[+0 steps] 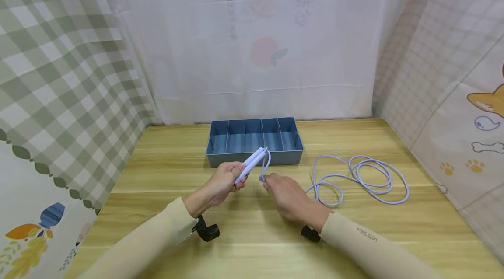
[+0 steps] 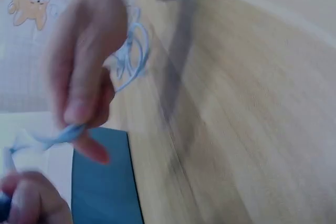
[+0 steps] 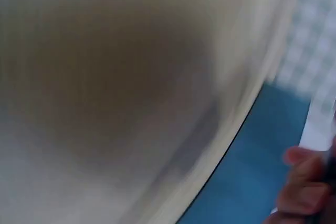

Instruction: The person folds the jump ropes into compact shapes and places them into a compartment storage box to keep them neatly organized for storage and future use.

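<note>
My left hand (image 1: 228, 178) grips the two pale lavender handles (image 1: 251, 164) of a jump rope side by side, their far ends tilted up to the right. A short stretch of cord (image 1: 267, 166) loops down from those ends to my right hand (image 1: 286, 195), whose thumb and fingers pinch it. In the left wrist view the pinched cord (image 2: 65, 134) looks twisted between the right hand (image 2: 86, 77) and the left hand (image 2: 37, 203). The rest of the rope (image 1: 362, 174) lies in loose loops on the table at the right.
Behind the hands stands a blue-grey tray (image 1: 255, 157) divided into several compartments. The wooden table (image 1: 165, 191) has fabric hangings on three sides, including a checked curtain (image 1: 78, 64) at the left. A black wrist camera (image 1: 208, 231) hangs below the left wrist.
</note>
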Demonstrator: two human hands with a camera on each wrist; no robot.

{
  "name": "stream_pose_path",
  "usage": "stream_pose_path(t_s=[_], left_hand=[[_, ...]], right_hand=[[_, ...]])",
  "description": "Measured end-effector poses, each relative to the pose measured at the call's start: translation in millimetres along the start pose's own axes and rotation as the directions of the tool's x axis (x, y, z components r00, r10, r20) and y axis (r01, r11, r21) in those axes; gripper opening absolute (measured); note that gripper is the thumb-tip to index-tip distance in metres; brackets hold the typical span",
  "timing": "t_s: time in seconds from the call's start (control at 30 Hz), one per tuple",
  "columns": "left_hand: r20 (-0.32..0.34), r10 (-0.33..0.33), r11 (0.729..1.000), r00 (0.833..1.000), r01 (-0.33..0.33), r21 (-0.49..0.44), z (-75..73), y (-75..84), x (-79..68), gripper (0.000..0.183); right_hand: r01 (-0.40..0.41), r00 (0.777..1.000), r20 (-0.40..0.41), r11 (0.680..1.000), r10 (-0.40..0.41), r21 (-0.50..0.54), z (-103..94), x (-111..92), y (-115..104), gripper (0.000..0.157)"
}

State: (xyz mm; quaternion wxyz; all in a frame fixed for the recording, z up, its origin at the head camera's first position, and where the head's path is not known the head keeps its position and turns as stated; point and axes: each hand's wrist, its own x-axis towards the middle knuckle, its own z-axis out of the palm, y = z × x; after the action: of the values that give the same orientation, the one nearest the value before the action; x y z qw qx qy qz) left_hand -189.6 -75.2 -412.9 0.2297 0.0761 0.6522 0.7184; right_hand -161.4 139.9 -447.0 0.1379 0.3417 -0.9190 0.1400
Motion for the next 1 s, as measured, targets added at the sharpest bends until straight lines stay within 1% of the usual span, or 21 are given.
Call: stream_pose_path(t_s=[0.03, 0.07, 0.13, 0.17, 0.2, 0.23, 0.27, 0.33, 0.4, 0.43, 0.47, 0.5, 0.57, 0.6, 0.67, 0.73, 0.8, 0.83, 0.87, 0.93, 1.0], left_hand=[[-0.037, -0.003, 1.0, 0.999, 0.004, 0.022, 0.5, -0.9, -0.1, 0.027], [-0.068, -0.003, 0.999, 0.998, 0.006, 0.054, 1.3, -2.2, -0.6, 0.027], [-0.106, 0.015, 0.992, 0.994, -0.001, 0.124, 3.6, -6.7, -1.4, 0.028], [-0.116, 0.026, 0.986, 0.993, -0.007, 0.166, 5.1, -8.9, -1.9, 0.027], [-0.125, 0.045, 0.974, 0.991, -0.016, 0.227, 6.6, -11.6, -2.5, 0.026], [-0.128, 0.078, 0.951, 0.989, -0.035, 0.308, 8.1, -14.4, -2.9, 0.025], [-0.125, 0.114, 0.919, 0.986, -0.057, 0.389, 9.1, -17.2, -3.0, 0.023], [-0.109, 0.18, 0.832, 0.978, -0.092, 0.547, 11.2, -21.9, -3.1, 0.022], [-0.062, 0.236, 0.715, 0.97, -0.13, 0.687, 12.1, -26.4, -3.1, 0.02], [-0.025, 0.252, 0.667, 0.967, -0.155, 0.728, 12.4, -28.1, -3.2, 0.02], [0.015, 0.255, 0.639, 0.967, -0.18, 0.748, 12.5, -29.8, -3.3, 0.019], [0.058, 0.253, 0.617, 0.966, -0.207, 0.759, 12.8, -30.8, -3.6, 0.02], [0.136, 0.243, 0.596, 0.96, -0.258, 0.76, 12.8, -31.4, -4.7, 0.021], [0.174, 0.232, 0.598, 0.957, -0.281, 0.751, 13.0, -31.4, -5.4, 0.022], [0.242, 0.193, 0.622, 0.951, -0.309, 0.72, 13.7, -30.6, -7.2, 0.022], [0.295, 0.154, 0.658, 0.943, -0.32, 0.681, 14.9, -29.4, -8.9, 0.022], [0.334, 0.125, 0.717, 0.934, -0.317, 0.621, 16.4, -28.1, -10.5, 0.023], [0.34, 0.117, 0.748, 0.933, -0.308, 0.588, 16.9, -27.5, -11.2, 0.022], [0.341, 0.116, 0.777, 0.933, -0.299, 0.554, 17.0, -27.0, -11.7, 0.021], [0.324, 0.113, 0.843, 0.939, -0.263, 0.468, 16.6, -25.5, -12.4, 0.021], [0.291, 0.108, 0.902, 0.951, -0.217, 0.373, 15.3, -23.0, -12.9, 0.023]], right_hand=[[0.042, 0.999, 0.007, 0.996, -0.042, -0.083, 1.7, -2.5, -7.5, 0.007], [0.085, 0.996, 0.019, 0.983, -0.083, -0.165, 2.6, -4.5, -14.5, 0.006], [0.163, 0.987, 0.059, 0.943, -0.152, -0.291, 1.9, -6.9, -26.3, 0.008], [0.188, 0.982, 0.08, 0.923, -0.171, -0.337, -0.4, -7.0, -31.6, 0.01], [0.21, 0.977, 0.102, 0.901, -0.185, -0.378, -3.4, -6.7, -36.0, 0.009], [0.232, 0.972, 0.125, 0.877, -0.198, -0.42, -6.2, -6.2, -39.4, 0.008], [0.255, 0.966, 0.147, 0.856, -0.211, -0.451, -9.7, -5.2, -42.3, 0.008], [0.313, 0.949, 0.202, 0.807, -0.243, -0.501, -17.9, -2.4, -46.8, 0.006], [0.382, 0.923, 0.247, 0.764, -0.293, -0.521, -27.9, 2.3, -48.5, 0.007], [0.41, 0.912, 0.251, 0.753, -0.325, -0.515, -33.1, 5.9, -47.7, 0.007], [0.432, 0.902, 0.249, 0.753, -0.353, -0.497, -38.4, 9.9, -45.7, 0.007], [0.451, 0.892, 0.238, 0.766, -0.383, -0.459, -43.6, 14.4, -42.2, 0.007], [0.473, 0.881, 0.177, 0.8, -0.439, -0.368, -53.5, 24.5, -30.8, 0.01], [0.477, 0.879, 0.139, 0.823, -0.457, -0.308, -57.3, 29.2, -23.2, 0.013], [0.482, 0.876, 0.08, 0.864, -0.475, -0.145, -63.3, 37.2, -6.2, 0.014], [0.469, 0.881, 0.055, 0.882, -0.47, 0.043, -66.5, 43.2, 11.1, 0.012], [0.415, 0.893, 0.077, 0.879, -0.442, 0.236, -66.3, 46.7, 27.0, 0.012], [0.377, 0.9, 0.096, 0.871, -0.425, 0.316, -65.0, 47.5, 33.9, 0.01], [0.326, 0.91, 0.122, 0.864, -0.397, 0.384, -63.0, 47.7, 40.1, 0.012], [0.225, 0.93, 0.167, 0.866, -0.327, 0.446, -57.1, 46.3, 49.6, 0.014], [0.137, 0.948, 0.196, 0.88, -0.249, 0.454, -49.3, 41.9, 56.1, 0.018]])
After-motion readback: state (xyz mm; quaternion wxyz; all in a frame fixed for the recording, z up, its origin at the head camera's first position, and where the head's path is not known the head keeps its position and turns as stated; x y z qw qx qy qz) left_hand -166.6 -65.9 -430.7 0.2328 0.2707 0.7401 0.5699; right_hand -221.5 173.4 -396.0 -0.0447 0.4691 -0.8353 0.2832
